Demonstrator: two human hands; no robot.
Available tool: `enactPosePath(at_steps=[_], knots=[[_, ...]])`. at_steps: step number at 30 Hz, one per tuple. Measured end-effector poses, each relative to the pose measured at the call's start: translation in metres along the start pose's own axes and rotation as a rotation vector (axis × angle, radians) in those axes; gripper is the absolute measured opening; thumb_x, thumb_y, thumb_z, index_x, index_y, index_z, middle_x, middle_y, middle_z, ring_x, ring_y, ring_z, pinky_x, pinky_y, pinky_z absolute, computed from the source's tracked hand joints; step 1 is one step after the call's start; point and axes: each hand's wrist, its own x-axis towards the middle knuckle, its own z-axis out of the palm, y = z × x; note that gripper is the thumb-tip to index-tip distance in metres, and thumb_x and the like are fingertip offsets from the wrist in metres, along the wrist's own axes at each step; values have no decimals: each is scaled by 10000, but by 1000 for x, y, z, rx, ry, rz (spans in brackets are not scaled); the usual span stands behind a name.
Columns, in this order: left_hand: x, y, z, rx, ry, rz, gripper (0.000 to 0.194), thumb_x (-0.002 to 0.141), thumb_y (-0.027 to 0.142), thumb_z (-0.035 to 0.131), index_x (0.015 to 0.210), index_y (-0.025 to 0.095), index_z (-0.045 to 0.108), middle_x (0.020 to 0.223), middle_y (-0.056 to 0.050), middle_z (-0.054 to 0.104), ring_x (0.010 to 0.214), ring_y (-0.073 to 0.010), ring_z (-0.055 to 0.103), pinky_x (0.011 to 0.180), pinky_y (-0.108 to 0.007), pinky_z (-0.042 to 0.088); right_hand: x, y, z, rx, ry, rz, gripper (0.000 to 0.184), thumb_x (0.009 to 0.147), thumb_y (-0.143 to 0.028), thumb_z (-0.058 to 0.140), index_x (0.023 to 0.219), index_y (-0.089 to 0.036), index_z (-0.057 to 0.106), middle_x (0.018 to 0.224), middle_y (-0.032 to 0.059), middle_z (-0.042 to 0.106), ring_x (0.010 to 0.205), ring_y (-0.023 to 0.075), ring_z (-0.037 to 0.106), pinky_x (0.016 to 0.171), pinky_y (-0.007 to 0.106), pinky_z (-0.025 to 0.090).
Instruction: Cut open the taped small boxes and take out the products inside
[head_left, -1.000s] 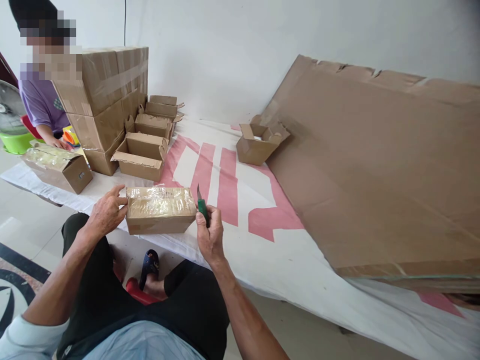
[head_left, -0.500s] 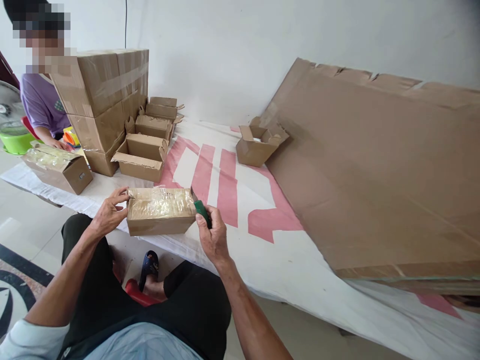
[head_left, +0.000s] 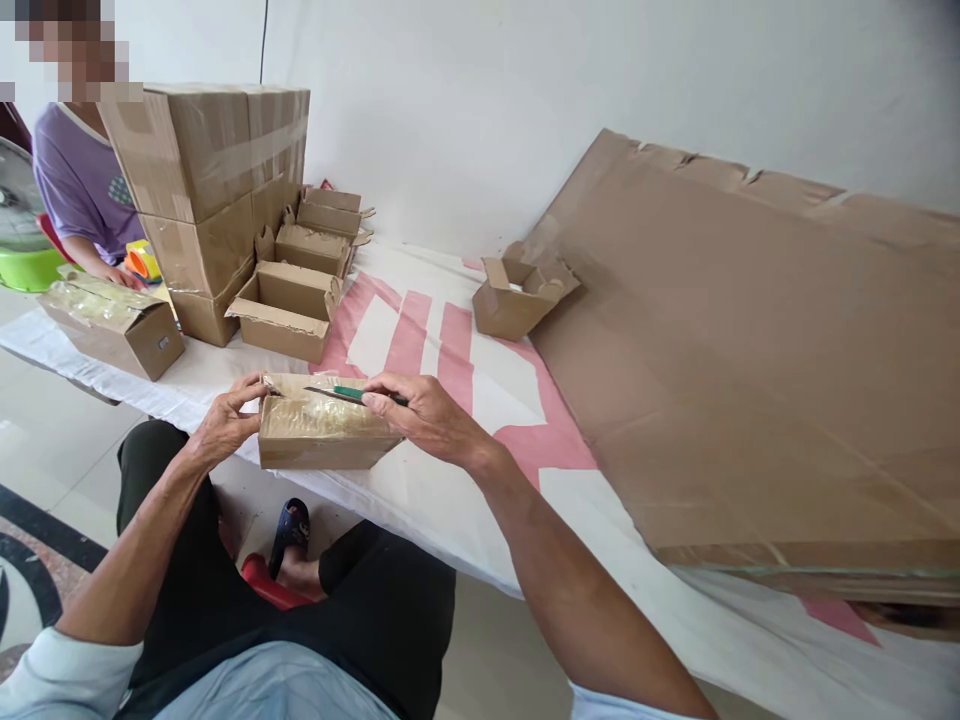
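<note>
A small taped cardboard box (head_left: 319,448) rests near the front edge of the cloth-covered table, its top covered in shiny clear tape. My left hand (head_left: 229,420) grips the box's left end, with the fingertips at the top corner. In my right hand (head_left: 420,415) is a green-handled utility knife (head_left: 348,393), fingers closed round the handle. Its blade points left and lies over the taped top of the box. I cannot tell how deep the blade sits in the tape.
Stacked sealed cartons (head_left: 217,150) stand at the back left, with opened small boxes (head_left: 285,335) beside them. Another taped box (head_left: 112,320) sits at the left, near a seated person (head_left: 82,190). Further right are an open box (head_left: 510,305) and a large cardboard sheet (head_left: 750,380).
My right hand has moved left and up with the knife, from the box's right end to over its top. The knife now lies nearly level. My left hand stays at the left end.
</note>
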Motion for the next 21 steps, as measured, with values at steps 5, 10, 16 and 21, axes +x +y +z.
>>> enactPosePath(at_steps=[5,10,16,21], knots=[[-2,0,0,-12,-20,-10,488,770,499,1043,1189,266,950,1650,-154,656,1651,-446,514,1014,-404,715,22,-12,0,-106,-86,-21,313,1081,-408,637,1015,-205,865,942,52,829,845,205,698,797,332,484],[-1,-4,-1,20,-33,-2,471,819,490,995,1228,264,939,1668,-157,637,1648,-442,524,1006,-416,724,28,-17,-2,-188,-127,-27,324,1087,-389,623,1018,-205,881,942,52,837,851,211,703,817,341,476],[1,-8,-3,31,-51,35,444,861,472,944,1257,272,931,1638,-153,659,1623,-419,555,943,-366,725,36,-24,-5,-268,-181,-41,323,1102,-379,609,1010,-215,871,893,36,805,787,186,651,764,329,420],[1,-10,-4,65,-53,24,465,859,486,943,1264,260,923,1684,-159,626,1616,-424,560,947,-375,724,41,-31,-6,-348,-207,-32,322,1109,-362,604,985,-214,861,854,24,777,754,170,610,746,334,368]])
